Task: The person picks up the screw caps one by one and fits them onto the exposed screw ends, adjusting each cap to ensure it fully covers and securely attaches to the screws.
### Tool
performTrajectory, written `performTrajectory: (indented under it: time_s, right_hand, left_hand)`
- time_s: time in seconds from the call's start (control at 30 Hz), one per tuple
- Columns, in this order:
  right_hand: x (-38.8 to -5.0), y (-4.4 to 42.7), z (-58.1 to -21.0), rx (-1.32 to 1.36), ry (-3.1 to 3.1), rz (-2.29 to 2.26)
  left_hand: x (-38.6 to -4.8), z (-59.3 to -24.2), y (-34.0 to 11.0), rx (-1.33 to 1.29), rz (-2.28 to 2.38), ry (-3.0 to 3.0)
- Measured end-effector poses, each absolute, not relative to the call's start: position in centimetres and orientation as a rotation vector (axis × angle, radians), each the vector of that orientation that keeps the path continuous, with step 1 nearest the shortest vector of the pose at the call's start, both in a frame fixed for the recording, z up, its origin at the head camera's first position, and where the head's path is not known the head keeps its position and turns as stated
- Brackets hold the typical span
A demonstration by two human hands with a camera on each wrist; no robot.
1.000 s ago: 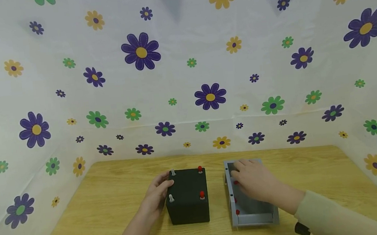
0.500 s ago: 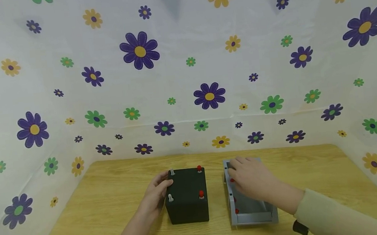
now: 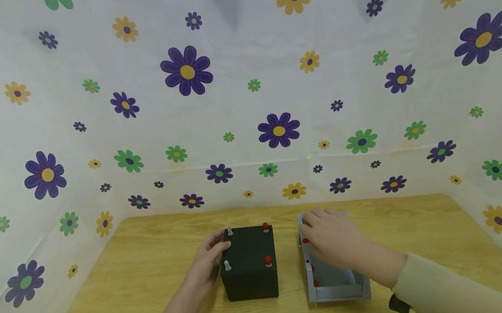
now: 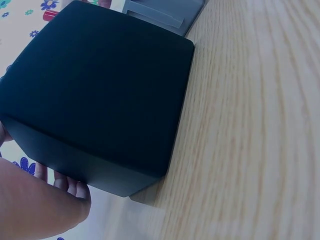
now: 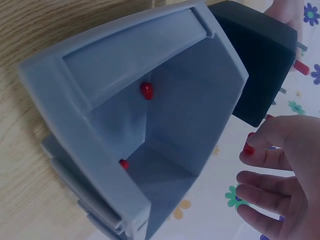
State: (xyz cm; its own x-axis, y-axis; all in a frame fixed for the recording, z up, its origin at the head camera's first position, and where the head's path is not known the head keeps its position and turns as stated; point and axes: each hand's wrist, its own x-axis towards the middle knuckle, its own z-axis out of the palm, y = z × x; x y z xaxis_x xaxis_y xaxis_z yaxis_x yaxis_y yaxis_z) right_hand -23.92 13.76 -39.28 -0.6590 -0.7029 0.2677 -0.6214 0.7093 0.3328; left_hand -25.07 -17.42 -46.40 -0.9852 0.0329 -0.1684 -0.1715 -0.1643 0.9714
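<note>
Right hand (image 3: 331, 234) pinches a red cap (image 5: 249, 146) over a grey bin (image 3: 340, 294); left hand (image 3: 206, 259) holds a black box (image 3: 250, 277)

The box stands on the wooden bench (image 3: 152, 256), well in from its left and right edges. Two bare metal levers (image 3: 227, 265) rise along the left side of its top, one at each corner; two red-tipped levers (image 3: 268, 260) match them on the right. The left hand is curled about the left side of the box, thumb on the top edge, fingers against the side.

The bin sits just to the right of the box, apart from it, its far end near the far edge of the bench. Inside lie two loose caps (image 5: 146, 91), also red, towards the side facing the box; one is partly hidden by the rim in the right wrist view. A shallow strip crosses the bin's near end.

The right hand's thumb and first finger are closed on the cap; the other three fingers extend loosely, holding nothing. A flowered cloth (image 3: 232, 98) hangs behind the bench.
</note>
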Motion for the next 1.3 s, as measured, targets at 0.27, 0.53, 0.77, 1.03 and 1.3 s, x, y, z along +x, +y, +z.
performTrajectory:
  time_s: [0.27, 0.53, 0.77, 1.03, 1.3]
  right_hand:
    - [-23.4, 13.0, -38.7, 1.086, -2.488, -0.258]
    - [-23.1, 12.1, -38.0, 1.09, -2.47, -0.223]
    - [-22.9, 11.5, -37.6, 1.108, -2.459, -0.218]
    - [-22.8, 10.9, -37.1, 1.124, -2.429, -0.221]
    - [-22.7, 10.6, -36.8, 1.128, -2.408, -0.195]
  left_hand:
    - [-25.0, -46.5, -17.5, -0.173, 2.274, 1.946]
    - [-25.1, -46.3, -17.6, -0.173, 2.226, 1.964]
    - [-25.0, -46.4, -17.6, -0.167, 2.245, 1.955]
    - [-24.9, -46.4, -17.5, -0.171, 2.264, 1.948]
    - [-24.9, -46.2, -17.5, -0.17, 2.252, 1.958]
